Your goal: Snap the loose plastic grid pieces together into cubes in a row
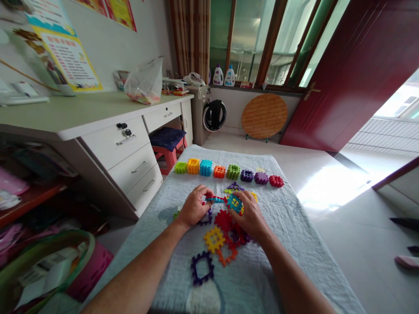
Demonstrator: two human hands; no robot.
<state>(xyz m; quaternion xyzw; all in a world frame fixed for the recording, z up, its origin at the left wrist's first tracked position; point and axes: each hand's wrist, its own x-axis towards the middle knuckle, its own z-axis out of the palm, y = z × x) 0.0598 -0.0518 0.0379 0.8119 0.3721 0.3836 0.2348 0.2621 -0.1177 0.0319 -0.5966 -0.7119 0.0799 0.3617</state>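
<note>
My left hand (195,206) pinches a flat blue interlocking toy panel (214,199), seen nearly edge-on with some red beside it. On the right, my right hand (250,213) has its fingers closed at a teal toothed panel (234,202) with a yellow centre. Under and between the hands lie loose panels: a red one (223,220), a yellow square (214,239), an orange frame (227,254) and a dark purple frame (202,267) closest to me. Another purple frame (206,218) is partly covered by my left hand. Purple and lime pieces (234,187) lie just beyond.
A row of assembled cubes runs along the far part of the cloth-covered table (157,261), from a lime cube (180,167) to a red one (276,181). Left stands a desk (108,109) with a plastic bag (145,83). A pink stool (168,159) is beside it.
</note>
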